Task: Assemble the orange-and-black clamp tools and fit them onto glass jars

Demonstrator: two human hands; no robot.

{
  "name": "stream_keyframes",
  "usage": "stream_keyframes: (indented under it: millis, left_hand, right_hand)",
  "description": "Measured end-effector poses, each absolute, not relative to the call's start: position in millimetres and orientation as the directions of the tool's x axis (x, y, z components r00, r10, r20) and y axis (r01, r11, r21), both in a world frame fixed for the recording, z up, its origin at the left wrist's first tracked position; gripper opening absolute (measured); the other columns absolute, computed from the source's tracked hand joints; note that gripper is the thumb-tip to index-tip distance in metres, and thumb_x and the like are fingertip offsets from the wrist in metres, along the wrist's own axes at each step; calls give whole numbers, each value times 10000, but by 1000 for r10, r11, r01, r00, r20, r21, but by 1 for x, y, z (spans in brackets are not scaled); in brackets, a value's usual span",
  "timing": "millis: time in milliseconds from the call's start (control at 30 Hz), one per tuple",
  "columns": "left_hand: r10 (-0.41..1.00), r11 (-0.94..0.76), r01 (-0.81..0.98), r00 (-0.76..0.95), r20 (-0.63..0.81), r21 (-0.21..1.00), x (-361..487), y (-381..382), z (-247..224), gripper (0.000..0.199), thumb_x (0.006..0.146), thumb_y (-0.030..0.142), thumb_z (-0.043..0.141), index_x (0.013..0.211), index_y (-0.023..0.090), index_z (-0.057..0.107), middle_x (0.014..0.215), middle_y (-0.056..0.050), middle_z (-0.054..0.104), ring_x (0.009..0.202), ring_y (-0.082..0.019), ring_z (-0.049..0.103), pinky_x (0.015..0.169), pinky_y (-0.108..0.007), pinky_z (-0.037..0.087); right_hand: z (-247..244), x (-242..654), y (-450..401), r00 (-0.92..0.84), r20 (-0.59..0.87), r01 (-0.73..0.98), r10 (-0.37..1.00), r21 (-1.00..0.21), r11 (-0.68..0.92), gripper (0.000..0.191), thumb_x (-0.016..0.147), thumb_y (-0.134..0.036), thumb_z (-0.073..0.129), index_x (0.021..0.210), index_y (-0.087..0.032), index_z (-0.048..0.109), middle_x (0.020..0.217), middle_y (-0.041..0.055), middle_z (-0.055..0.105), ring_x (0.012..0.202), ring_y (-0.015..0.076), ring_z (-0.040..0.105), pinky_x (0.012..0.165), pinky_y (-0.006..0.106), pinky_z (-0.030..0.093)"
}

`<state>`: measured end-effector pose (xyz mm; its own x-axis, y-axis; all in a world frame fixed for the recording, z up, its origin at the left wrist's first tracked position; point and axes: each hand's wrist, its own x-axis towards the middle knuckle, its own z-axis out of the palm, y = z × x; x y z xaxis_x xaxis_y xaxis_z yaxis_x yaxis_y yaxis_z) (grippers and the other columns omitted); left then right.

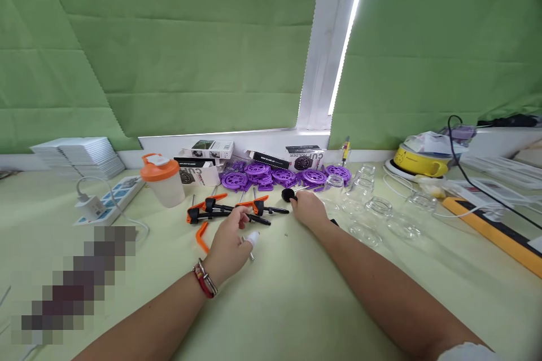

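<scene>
Head camera: the left hand's [228,249] grip is loosely parted by a metal rod [252,256]; the right hand's [310,210] grip is closed on a black round-headed piece [288,195]. Beyond the left grip lie black-and-orange brackets [212,214]; farther, purple spoked discs [282,176], then cup-holder boxes [305,158].

Bright purple discs [283,176] line the pale yellow-green worktop's [275,316] far edge, behind black-and-orange rods [224,215], between an orange-lidded shaker [169,189] and a yellow pot [419,166] toward the far right corner.

One head-worn view looks forward and down across the tabletop [288,304].
</scene>
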<state>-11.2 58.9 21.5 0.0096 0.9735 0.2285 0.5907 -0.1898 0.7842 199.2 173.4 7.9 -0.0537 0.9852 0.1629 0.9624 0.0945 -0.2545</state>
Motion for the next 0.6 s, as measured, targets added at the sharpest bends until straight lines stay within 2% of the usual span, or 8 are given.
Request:
stream_keyframes:
  millis: [200, 267, 333, 400, 500, 600]
  left_hand:
    - [987, -144, 540, 15, 161, 829, -11, 61, 21, 368, 744, 301, 590, 1098, 224, 524, 970, -44, 577, 810, -180, 544, 632, -290, 437]
    - [990, -132, 453, 20, 138, 881, -10, 63, 21, 327, 762, 319, 589, 1067, 217, 529, 953, -43, 579, 823, -177, 548, 684, -299, 445]
    - [994, -106, 295, 17, 105, 950, -9, 64, 22, 336, 784, 355, 588, 1080, 215, 510, 942, -44, 587, 833, -175, 566, 724, -306, 452]
    - [999, -48, 66, 23, 46, 997, -7, 64, 26, 407, 803, 408, 578, 1144, 223, 455, 943, -49, 598, 801, -174, 596, 708, -313, 464]
    - [996, 48, -246, 91, -27, 968, -7, 64, 33, 490, 795, 490, 576, 1176, 238, 400, 916, -49, 614, 708, -173, 621, 594, -296, 467]
    - [996, 71, -298, 64, -55, 952, -10, 67, 37, 457, 733, 477, 650, 1069, 212, 492, 715, 14, 582, 531, -117, 548, 456, -227, 401]
  right_hand:
    - [10, 201, 166, -141, 280, 971, 949, -146, 188, 304, 941, -303, 382, 842, -142, 620, 870, 92, 617, 715, 170, 585, 565, 266, 307]
    - [13, 200, 161, -194, 339, 968, 921, -88, 237, 311, 948, -293, 366, 833, -138, 610, 849, 87, 603, 648, 149, 560, 528, 266, 273]
    - [17, 197, 154, -283, 416, 949, 864, -10, 316, 320, 951, -283, 351, 820, -131, 600, 822, 86, 588, 598, 137, 526, 500, 274, 236]
    - [19, 189, 143, -417, 499, 897, 760, 95, 431, 312, 946, -265, 347, 806, -130, 592, 793, 86, 577, 571, 137, 493, 491, 286, 211]
    - [20, 170, 123, -651, 558, 730, 514, 276, 625, 266, 920, -201, 352, 789, -140, 576, 749, 81, 560, 562, 148, 461, 500, 299, 211]
    - [21, 145, 104, -800, 511, 537, 315, 374, 756, 250, 903, -138, 326, 835, -132, 567, 752, 86, 552, 575, 146, 449, 517, 294, 253]
